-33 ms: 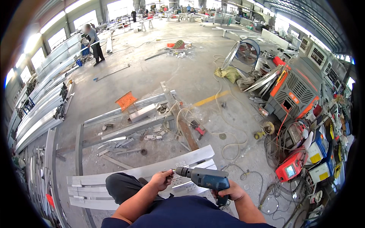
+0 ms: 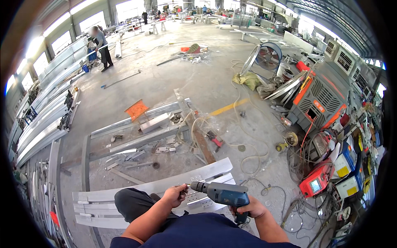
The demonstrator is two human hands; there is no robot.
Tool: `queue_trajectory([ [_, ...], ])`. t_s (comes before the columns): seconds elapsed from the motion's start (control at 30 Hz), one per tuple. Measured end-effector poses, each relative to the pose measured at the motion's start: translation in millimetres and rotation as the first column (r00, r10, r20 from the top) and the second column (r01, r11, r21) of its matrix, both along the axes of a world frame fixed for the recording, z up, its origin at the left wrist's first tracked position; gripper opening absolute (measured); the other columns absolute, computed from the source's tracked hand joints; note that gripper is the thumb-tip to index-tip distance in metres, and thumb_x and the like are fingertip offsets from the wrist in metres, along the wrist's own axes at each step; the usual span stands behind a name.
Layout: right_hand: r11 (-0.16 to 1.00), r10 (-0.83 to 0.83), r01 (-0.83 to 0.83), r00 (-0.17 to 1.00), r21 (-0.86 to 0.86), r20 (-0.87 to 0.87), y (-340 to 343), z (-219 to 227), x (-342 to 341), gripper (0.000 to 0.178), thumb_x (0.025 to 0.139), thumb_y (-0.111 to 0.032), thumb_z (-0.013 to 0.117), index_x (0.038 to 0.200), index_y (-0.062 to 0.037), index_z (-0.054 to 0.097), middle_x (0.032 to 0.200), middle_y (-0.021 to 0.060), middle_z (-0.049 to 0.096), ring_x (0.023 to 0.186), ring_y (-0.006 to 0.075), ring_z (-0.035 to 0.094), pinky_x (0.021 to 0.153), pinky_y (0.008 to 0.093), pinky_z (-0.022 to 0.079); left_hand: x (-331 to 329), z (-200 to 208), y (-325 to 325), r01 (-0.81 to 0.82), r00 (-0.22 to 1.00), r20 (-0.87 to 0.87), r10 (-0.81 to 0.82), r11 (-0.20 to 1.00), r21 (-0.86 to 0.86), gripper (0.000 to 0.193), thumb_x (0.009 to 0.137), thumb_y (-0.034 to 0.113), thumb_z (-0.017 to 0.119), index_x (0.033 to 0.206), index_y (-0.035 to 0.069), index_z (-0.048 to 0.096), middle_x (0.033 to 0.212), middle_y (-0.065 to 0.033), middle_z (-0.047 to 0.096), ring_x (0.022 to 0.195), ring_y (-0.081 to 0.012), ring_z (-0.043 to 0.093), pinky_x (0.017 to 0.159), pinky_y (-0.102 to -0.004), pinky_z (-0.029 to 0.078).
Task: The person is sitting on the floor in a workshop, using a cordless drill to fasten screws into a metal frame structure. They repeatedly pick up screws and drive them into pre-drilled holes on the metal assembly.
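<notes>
My right hand [image 2: 255, 207] is wrapped round the handle of a blue and dark grey power drill [image 2: 225, 193], its black chuck pointing left. At the chuck's tip my left hand [image 2: 176, 195] is closed in a pinch. A small shiny bit shows between the fingertips and the chuck, too small to name. Below the drill lie long pale metal profiles [image 2: 209, 170], side by side, with small holes and fittings in some of them. My bent knee in dark trousers [image 2: 134, 208] covers part of them.
Ahead is a metal frame [image 2: 161, 134] with offcuts and an orange plate [image 2: 136, 109]. A red-and-black tool [image 2: 215, 140] and hoses lie right of it. Rightward stand a red machine with a screen [image 2: 316, 184], tangled cables, an orange-grey unit [image 2: 320, 99] and a fan [image 2: 269, 56]. Another person [image 2: 103, 47] stands far left.
</notes>
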State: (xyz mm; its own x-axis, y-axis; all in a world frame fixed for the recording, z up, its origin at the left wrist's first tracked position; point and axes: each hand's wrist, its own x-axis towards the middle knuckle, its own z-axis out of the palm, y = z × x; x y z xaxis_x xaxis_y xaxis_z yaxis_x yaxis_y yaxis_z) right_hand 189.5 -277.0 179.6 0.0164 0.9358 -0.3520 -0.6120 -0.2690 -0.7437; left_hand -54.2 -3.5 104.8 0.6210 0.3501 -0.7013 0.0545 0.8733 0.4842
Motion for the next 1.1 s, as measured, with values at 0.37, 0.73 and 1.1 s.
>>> queue_trajectory([
  [0.37, 1.0, -0.013, 0.013, 1.0, -0.013, 0.006, -8.0, 3.4, -2.3, 0.051, 0.069, -0.008, 0.08, 0.116, 0.0024, 0.061, 0.098, 0.0147, 0.068, 0.083, 0.024, 0.065, 0.077, 0.0375, 0.053, 8.0, 13.7, -0.3, 0.003, 0.998, -0.064, 0.005, 0.993, 0.115, 0.018, 0.099, 0.017, 0.055, 0.093, 0.001, 0.06, 0.074, -0.0051, 0.056, 0.058, -0.0126, 0.047, 0.052, -0.0259, 0.039],
  [0.73, 0.999, -0.043, 0.043, 0.999, 0.002, 0.016, -10.3, 6.1, -0.9, 0.049, 0.069, -0.009, 0.081, 0.113, 0.0019, 0.062, 0.097, 0.0132, 0.068, 0.082, 0.0231, 0.066, 0.076, 0.0366, 0.054, 9.6, 8.5, 9.2, -0.113, 0.988, 0.114, 0.107, 0.992, 0.048, 0.016, 0.095, 0.016, 0.063, 0.097, 0.0, 0.065, 0.083, -0.0059, 0.064, 0.069, -0.0147, 0.056, 0.063, -0.0283, 0.047],
  [1.1, 0.999, -0.042, 0.042, 0.999, -0.026, -0.011, -6.9, 1.6, 3.5, 0.051, 0.068, -0.007, 0.08, 0.114, 0.0023, 0.061, 0.098, 0.0141, 0.068, 0.083, 0.0227, 0.066, 0.077, 0.0367, 0.054, 17.2, 20.7, 3.0, -0.135, 0.958, 0.264, 0.116, 0.989, 0.056, 0.013, 0.097, 0.015, 0.059, 0.1, 0.003, 0.064, 0.09, -0.0092, 0.069, 0.077, -0.0178, 0.065, 0.071, -0.0309, 0.055],
])
